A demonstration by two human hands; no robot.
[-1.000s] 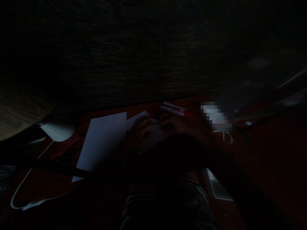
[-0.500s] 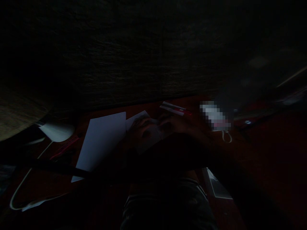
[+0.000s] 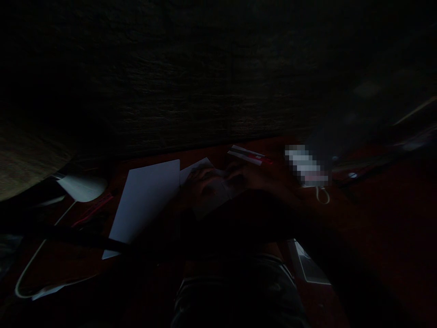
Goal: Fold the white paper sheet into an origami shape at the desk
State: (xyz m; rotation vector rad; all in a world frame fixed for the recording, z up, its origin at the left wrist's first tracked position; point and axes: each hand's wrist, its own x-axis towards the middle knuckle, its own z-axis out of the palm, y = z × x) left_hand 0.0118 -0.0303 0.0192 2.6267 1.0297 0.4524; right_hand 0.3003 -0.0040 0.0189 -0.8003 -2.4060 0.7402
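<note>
Red surface (image 3: 191,156) is lying in deep shadow as left hand (image 3: 199,183) and right hand (image 3: 245,175) are curling over paper (image 3: 204,162); whether either is gripping it, we cannot tell. Light, even pressure should be keeping it flat.

Closed off at the back by a dark, rough-textured, wall-like surface (image 3: 205,91). Blocked just beyond the right hand (image 3: 244,176) by a slim, flat white-and-red strip (image 3: 246,155). Passable through a narrow gap between strip and pixelated pale oblong item (image 3: 303,166) with looped cord (image 3: 328,197). Roomier right of that cord, though dim. Crowded far left by a white rounded object (image 3: 83,187) trailing pale cable (image 3: 31,268).
</note>
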